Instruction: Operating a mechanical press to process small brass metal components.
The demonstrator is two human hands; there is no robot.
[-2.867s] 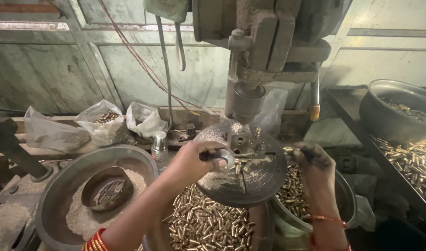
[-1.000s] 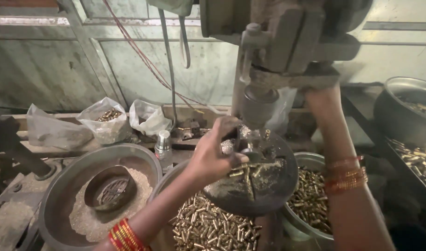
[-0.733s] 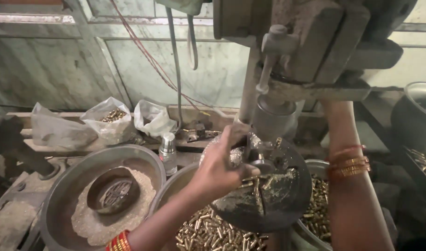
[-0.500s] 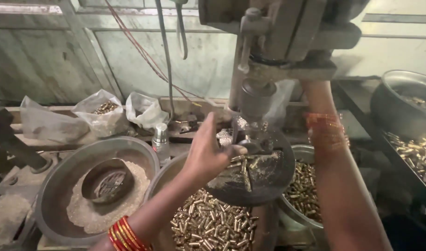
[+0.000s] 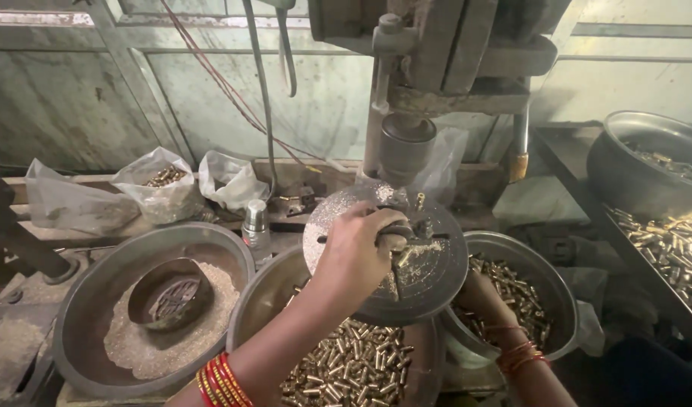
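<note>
Under the drill press (image 5: 436, 60) on a cluttered table (image 5: 29, 316), the left hand (image 5: 357, 252) pinches a small brass piece (image 5: 395, 243) on the round plate (image 5: 436, 264), while the right hand (image 5: 481, 298) reaches into a bowl of brass casings (image 5: 527, 286), its grip hidden from view.

Grimy panelled wall (image 5: 97, 98), cluttered workbench (image 5: 29, 301)

Dull grey metal round plate (image 5: 429, 271), shiny brass-looking small casings (image 5: 353, 369), crinkled clear plastic bags (image 5: 161, 192), possibly dusty.
</note>
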